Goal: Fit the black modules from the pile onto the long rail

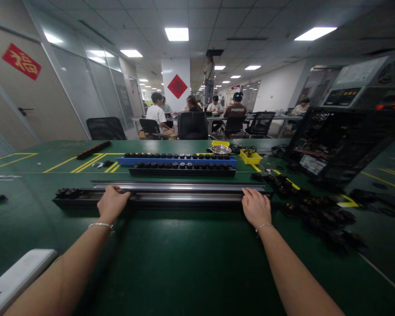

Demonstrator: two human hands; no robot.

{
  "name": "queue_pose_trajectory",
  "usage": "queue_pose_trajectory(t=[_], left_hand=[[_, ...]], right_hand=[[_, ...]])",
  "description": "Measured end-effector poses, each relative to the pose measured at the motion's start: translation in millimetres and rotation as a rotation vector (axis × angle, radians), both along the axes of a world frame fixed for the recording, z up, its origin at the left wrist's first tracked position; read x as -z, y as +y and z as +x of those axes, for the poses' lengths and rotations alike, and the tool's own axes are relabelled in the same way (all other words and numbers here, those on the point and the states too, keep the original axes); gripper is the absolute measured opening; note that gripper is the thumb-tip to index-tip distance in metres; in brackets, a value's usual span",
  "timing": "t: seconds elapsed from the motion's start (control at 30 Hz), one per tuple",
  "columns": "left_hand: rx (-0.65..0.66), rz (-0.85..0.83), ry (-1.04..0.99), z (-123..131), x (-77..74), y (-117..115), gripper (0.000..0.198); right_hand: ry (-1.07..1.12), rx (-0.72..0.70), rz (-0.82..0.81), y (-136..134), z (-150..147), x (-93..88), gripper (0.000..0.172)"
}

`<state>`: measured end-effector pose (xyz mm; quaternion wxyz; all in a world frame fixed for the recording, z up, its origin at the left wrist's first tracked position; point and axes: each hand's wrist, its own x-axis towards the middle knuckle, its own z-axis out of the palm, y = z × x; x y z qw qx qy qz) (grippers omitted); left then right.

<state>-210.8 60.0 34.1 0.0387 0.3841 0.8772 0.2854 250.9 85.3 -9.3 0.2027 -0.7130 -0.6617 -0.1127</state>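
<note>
A long black channel [184, 205] lies across the green table, with a few small black parts [67, 192] in its left end. Behind it and close against it is a second long metal rail [181, 187]. My left hand [113, 203] is closed near the left part of the channel, fingers pinched on a small dark piece I cannot make out clearly. Toward the channel's right end, my right hand [256, 207] rests on the edges of the channel and rail, its fingers loosely spread.
Behind stand a blue rail [118, 161] and a black rail [184, 172] with rows of small parts. Dark parts [329, 215] are heaped at right, near a computer case [329, 145]. A yellow tray [250, 157] and metal bowl [221, 150] sit farther back; a white object [19, 276] lies front left.
</note>
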Motion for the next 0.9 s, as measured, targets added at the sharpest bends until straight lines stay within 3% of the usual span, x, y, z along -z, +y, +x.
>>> queue_pose_trajectory(t=[0.9], left_hand=[[0.041, -0.010, 0.009, 26, -1.9, -1, 0.043]], right_hand=[[0.013, 0.009, 0.005, -2, -2, -1.5, 0.047]])
